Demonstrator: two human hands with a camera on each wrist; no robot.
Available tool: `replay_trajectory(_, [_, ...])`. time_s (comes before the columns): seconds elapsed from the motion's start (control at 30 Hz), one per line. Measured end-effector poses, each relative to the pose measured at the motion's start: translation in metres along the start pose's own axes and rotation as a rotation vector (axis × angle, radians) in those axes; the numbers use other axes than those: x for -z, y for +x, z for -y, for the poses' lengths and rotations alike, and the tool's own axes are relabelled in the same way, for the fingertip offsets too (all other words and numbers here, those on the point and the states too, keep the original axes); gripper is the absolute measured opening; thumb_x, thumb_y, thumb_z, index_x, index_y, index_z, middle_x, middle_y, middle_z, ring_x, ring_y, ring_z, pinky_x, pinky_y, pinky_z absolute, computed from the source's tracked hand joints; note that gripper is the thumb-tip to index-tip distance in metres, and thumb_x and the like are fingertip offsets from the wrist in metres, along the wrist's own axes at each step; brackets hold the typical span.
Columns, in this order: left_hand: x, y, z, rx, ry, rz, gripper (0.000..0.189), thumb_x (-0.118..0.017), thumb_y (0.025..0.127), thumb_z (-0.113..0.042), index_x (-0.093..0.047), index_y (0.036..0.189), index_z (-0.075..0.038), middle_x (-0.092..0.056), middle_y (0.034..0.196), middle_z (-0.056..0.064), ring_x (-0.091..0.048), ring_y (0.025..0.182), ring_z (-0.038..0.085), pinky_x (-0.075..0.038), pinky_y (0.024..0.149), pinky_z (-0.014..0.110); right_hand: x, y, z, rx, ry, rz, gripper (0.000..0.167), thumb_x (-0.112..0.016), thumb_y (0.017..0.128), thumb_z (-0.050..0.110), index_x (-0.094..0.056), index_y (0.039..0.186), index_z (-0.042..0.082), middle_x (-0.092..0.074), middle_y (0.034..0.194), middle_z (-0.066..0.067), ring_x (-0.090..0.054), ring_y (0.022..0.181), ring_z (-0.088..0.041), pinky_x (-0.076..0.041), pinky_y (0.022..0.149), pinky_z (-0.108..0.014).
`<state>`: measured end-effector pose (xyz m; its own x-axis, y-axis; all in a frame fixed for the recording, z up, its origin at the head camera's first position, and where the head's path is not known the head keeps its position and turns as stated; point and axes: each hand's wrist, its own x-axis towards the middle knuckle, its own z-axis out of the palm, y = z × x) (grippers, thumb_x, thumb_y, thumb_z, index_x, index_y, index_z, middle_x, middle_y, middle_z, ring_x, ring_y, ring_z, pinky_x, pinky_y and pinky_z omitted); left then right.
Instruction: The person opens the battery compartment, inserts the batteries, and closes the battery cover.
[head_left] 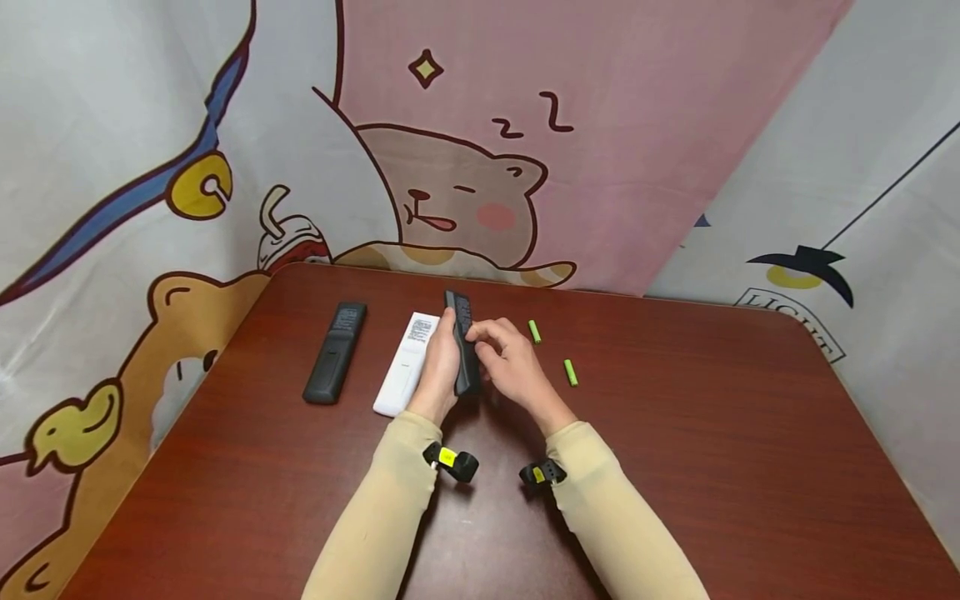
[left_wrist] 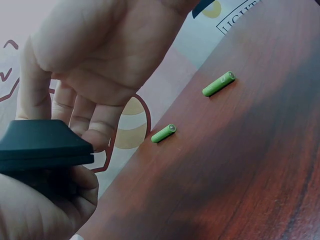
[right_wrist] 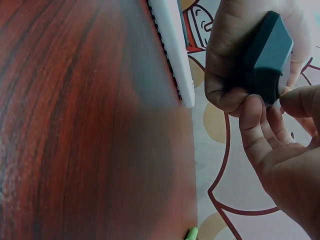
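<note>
In the head view my left hand (head_left: 438, 367) grips a black remote control (head_left: 467, 354), tilted up on its side above the table. My right hand (head_left: 513, 362) is at the remote's right side, thumb and fingers bent against it. The right wrist view shows the right fingertips (right_wrist: 252, 107) and thumb at the lower edge of the remote (right_wrist: 272, 60). Two green batteries, one farther back (head_left: 534, 332) and one nearer (head_left: 571, 372), lie right of the hands. Whether the remote's battery compartment is uncovered cannot be seen.
Left of my hands a white remote control (head_left: 401, 379) lies on the brown table (head_left: 712, 433), partly behind the left hand. Farther left lies a second black remote (head_left: 333, 354). A cartoon-printed cloth (head_left: 615, 150) hangs behind the table.
</note>
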<state>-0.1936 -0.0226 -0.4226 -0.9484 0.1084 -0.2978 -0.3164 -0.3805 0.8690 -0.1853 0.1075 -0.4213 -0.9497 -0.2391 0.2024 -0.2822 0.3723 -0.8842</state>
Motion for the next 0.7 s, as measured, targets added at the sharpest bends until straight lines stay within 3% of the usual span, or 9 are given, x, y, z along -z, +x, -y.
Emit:
replay_trajectory(0.37, [0.0013,0.0037,0.0012,-0.025,0.01,-0.008,0.061,-0.024,0.111,-0.049,-0.053,0.135,-0.001,-0.054,0.086,0.005,-0.052,0.066,0.018,-0.049,0.061,0.034,-0.0021,0.0067,0.0006,-0.035,-0.024,0.028,0.03,-0.046,0.094,-0.012,-0.066,0.105,0.006,-0.053,0.1,-0.012,-0.057,0.067,-0.022,-0.053,0.058,-0.032])
replay_trajectory(0.57, [0.0016,0.0047,0.0008,-0.025,0.011,0.012,0.057,-0.025,0.111,-0.048,-0.057,0.121,-0.003,-0.055,0.08,0.005,-0.052,0.059,0.017,-0.048,0.058,0.035,-0.0017,0.008,0.0004,-0.074,-0.002,0.032,0.024,-0.047,0.097,-0.008,-0.066,0.104,0.007,-0.053,0.1,-0.012,-0.057,0.067,-0.021,-0.053,0.058,-0.031])
replay_trajectory(0.7, [0.0017,0.0053,-0.0002,-0.03,0.026,-0.008,0.056,-0.025,0.11,-0.048,-0.058,0.117,-0.003,-0.056,0.081,0.005,-0.053,0.059,0.017,-0.049,0.058,0.034,-0.002,0.0084,0.0006,-0.09,0.022,0.013,0.02,-0.049,0.1,-0.002,-0.065,0.105,0.008,-0.055,0.103,-0.011,-0.057,0.069,-0.022,-0.056,0.061,-0.038])
